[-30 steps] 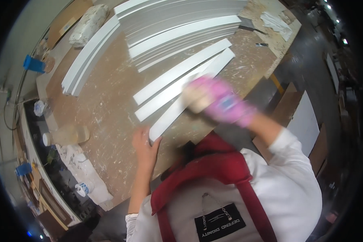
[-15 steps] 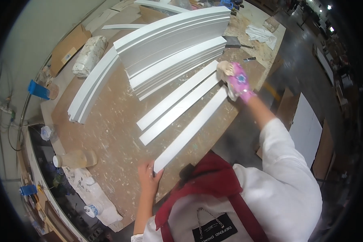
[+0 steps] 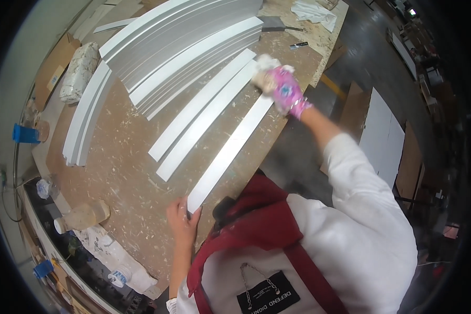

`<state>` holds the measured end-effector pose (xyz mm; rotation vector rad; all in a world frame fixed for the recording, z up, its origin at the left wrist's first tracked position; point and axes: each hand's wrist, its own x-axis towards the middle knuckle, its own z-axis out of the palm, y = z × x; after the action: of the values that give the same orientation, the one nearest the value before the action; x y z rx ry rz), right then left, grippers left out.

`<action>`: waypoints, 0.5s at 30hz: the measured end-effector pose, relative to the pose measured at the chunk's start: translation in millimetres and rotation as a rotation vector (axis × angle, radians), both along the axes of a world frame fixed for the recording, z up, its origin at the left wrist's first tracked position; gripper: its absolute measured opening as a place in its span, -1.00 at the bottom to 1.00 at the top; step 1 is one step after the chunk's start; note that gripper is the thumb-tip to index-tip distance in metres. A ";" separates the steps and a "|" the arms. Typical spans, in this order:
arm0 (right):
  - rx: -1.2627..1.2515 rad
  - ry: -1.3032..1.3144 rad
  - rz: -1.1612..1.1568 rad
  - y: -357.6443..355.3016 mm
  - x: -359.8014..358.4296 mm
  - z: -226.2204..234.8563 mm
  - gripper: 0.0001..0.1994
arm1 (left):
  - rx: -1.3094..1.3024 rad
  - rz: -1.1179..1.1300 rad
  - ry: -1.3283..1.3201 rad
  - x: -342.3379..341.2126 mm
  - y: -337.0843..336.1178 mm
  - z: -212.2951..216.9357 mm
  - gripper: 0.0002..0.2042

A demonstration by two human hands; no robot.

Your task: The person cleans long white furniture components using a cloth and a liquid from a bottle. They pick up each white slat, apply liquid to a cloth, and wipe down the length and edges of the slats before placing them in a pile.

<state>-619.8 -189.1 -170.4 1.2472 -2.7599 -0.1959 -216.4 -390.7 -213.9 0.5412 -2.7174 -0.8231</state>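
A long white strip [image 3: 233,149] lies slantwise near the table's front edge. Its near end sits between the thumb and fingers of my bare left hand [image 3: 183,219], which is closed on it. At the strip's far end, my right hand [image 3: 285,90] wears a pink patterned glove and presses a bunched white cloth [image 3: 268,62]. The glove and cloth hide that end of the strip. Beyond it, two more white strips lie side by side, an outer one [image 3: 204,104] and an inner one [image 3: 206,125], their far ends close to the cloth.
Stacked white mouldings [image 3: 193,68] stand farther back on the brown worktable [image 3: 125,209]. More white lengths [image 3: 86,118] lie at left. Along the left edge are a wrapped roll [image 3: 80,72], a blue container [image 3: 25,134] and a jar of cloudy liquid [image 3: 83,216]. Large panels [image 3: 377,141] stand beyond the table at right.
The whole view has shifted, so the table appears farther left and higher. My right hand with the cloth stays around the strip's far end; my left hand keeps its hold on the near end.
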 end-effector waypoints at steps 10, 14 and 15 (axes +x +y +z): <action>-0.352 -0.038 0.330 -0.6 100.9 -44.9 -0.68 | -0.085 0.014 -0.040 5.1 -2.9 -12.6 -0.54; -0.682 -0.385 0.081 18.6 28.4 -11.0 -0.65 | -0.113 -0.013 0.021 -5.0 -14.4 -2.0 -0.52; -0.779 -0.485 0.170 12.7 32.8 -0.1 -0.65 | -0.100 0.010 0.075 -9.6 -14.1 15.4 -0.49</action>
<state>-587.0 -176.4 -170.5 1.3745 -2.5657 1.2098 -226.0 -404.8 -198.5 0.4921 -2.6681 -0.6868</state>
